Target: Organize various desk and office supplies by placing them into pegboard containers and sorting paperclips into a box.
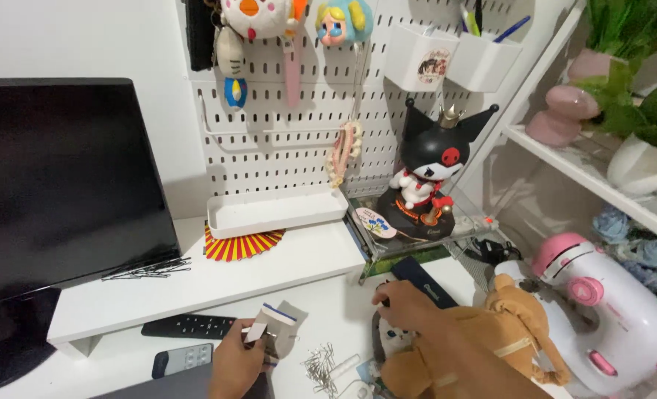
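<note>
Two hands are seen at the bottom of the view, both low over the white desk (328,318). The left hand (236,366) is closed around a small white and grey paper packet (273,329), which is held upright by its lower end, probably so that its open top stays reachable. The right hand (410,307) is stretched forward with the fingers bent down; the fingertips rest near the edge of a dark blue flat case (424,281), but whether anything is pinched between them cannot be told. A brown plush toy (506,332) lies against the right forearm, and a small white cat-face thing (395,340) is partly hidden under that wrist. Between the two hands a loose heap of thin metal pins (321,366) is spread on the desk, just beside the packet, so it seems they belong to it. To the left, a black remote control (188,325) lies flat near a grey device with buttons (184,360). A pink and white small sewing machine (609,310) stands at the right. Further back, a white raised shelf (217,277) carries a bundle of dark hairpins (147,270), a red and yellow fan (239,244) and a white tray (276,210). A black monitor (62,185) stands at the left, and a black and white figurine (432,170) is displayed on a clear box before the white pegboard (284,125), where soft toys are hung up off the desk.
</note>
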